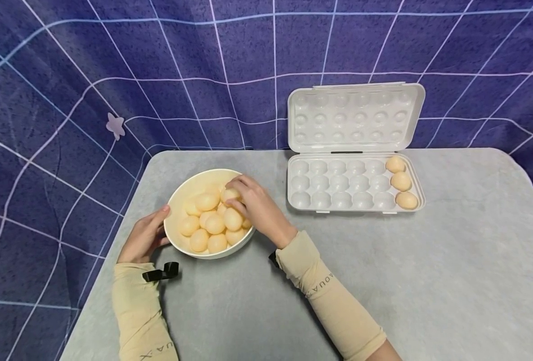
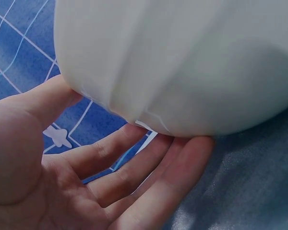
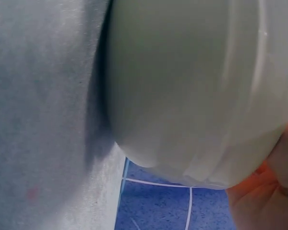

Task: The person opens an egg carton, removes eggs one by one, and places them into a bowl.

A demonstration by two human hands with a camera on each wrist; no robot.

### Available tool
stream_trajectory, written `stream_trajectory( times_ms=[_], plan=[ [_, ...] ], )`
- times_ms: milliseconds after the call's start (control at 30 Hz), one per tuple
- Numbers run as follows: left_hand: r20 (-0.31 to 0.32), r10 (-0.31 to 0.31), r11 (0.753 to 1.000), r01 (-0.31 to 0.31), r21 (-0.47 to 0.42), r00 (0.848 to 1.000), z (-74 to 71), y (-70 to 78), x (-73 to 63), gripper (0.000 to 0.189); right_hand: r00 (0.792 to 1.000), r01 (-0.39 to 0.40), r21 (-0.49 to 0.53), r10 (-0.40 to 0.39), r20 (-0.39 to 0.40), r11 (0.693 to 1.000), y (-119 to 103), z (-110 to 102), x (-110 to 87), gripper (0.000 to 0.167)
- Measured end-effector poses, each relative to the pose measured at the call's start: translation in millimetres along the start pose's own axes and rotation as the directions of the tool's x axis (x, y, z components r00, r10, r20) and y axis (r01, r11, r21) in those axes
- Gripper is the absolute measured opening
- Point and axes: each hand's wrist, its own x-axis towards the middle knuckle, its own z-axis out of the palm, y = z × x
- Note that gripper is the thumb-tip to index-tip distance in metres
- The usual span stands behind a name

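A cream bowl (image 1: 175, 220) piled with several pale eggs (image 1: 214, 224) stands at the left part of the table. My left hand (image 1: 144, 235) holds the bowl's left side, thumb at the rim; in the left wrist view its fingertips (image 2: 199, 143) meet the outer wall lower down. Over the right rim reaches my right hand (image 1: 259, 208), its thumb and fingers around an egg (image 1: 228, 195) at the top of the pile. The right wrist view shows mostly the bowl's outside (image 3: 182, 96), which hides the fingertips; part of the right hand (image 3: 259, 201) shows at the lower right.
A white egg carton (image 1: 356, 205) stands at the back right, its lid (image 1: 356, 120) raised against the curtain (image 1: 248, 50). Three eggs (image 1: 401, 181) fill its right-hand column. The grey table (image 1: 383, 276) ends close beyond the carton.
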Motion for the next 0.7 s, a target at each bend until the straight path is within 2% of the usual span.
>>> stream_trajectory(
  times_ms=[200,433,700],
  plan=[
    [-0.005,-0.003,1.0,0.003,0.019,1.0,-0.5,0.2,0.1,0.079,1.0,0.015,-0.027,-0.015,0.013,1.0,2.0,0.5,-0.7,0.034],
    [0.015,-0.01,1.0,0.01,0.003,1.0,0.9,1.3,0.6,0.077,1.0,0.025,-0.067,-0.026,-0.006,0.997,4.3,-9.4,-3.4,0.032],
    [0.03,-0.005,1.0,0.005,0.012,1.0,-2.4,1.1,-1.5,0.073,1.0,-0.002,-0.084,-0.001,-0.031,0.996,2.2,-27.6,-7.7,0.03]
  ],
)
